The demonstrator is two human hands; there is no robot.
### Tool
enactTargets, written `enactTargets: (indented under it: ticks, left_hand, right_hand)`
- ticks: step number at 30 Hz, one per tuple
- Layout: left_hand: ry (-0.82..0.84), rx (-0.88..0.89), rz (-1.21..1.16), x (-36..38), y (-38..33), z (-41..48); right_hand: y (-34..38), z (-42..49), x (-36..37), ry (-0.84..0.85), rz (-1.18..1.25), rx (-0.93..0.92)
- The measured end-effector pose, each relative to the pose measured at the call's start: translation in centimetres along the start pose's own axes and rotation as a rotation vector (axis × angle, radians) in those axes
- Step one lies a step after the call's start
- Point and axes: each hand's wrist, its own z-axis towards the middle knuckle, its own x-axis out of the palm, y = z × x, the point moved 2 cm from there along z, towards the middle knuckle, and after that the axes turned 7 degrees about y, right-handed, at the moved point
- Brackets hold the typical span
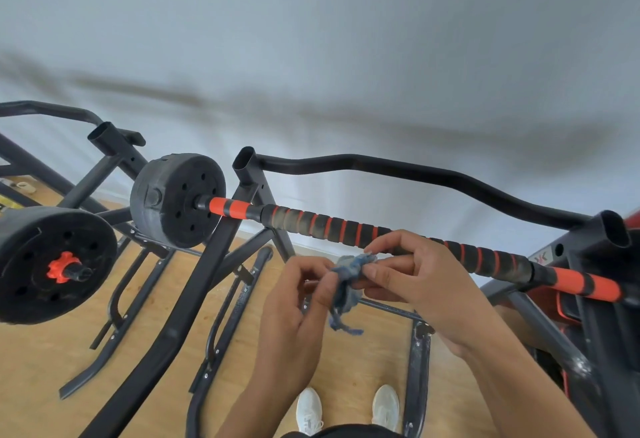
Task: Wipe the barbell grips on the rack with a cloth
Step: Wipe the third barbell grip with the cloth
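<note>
Bright, even daylight; soft shadows. Wall point(311, 39) smeared by motion blur. Wide-angle bending at edges; hands fairly sharp.

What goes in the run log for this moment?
left hand: pinching frayed blue cloth | right hand: pinching cloth | black-and-orange ribbed barbell grip: untouched

A small blue-grey cloth point(349, 281) hangs bunched just below the barbell point(381, 235); the bar lies slanted across the black rack point(249, 174) — black foam grips ringed red, orange ends, black plate point(178, 200) at left.
</note>
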Motion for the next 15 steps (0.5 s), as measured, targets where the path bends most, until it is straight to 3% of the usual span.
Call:
enactTargets:
  ticks: [3, 5, 15]
  left_hand:
    - [-0.133, -0.172, -0.175, -1.0, 0.1, 0.5]
    - [-0.190, -0.228, -0.152, -2.0, 0.8, 1.0]
    - [-0.162, -0.169, -0.116, -5.2, 0.1, 2.7]
  right_hand:
    - [-0.3, 0.1, -0.7, -0.034, -0.039, -0.037]
    - [-0.4, 0.0, -1.4, -0.096, -0.077, -0.070]
    - [-1.5, 0.3, -3.7, -0.154, 0.169, -0.069]
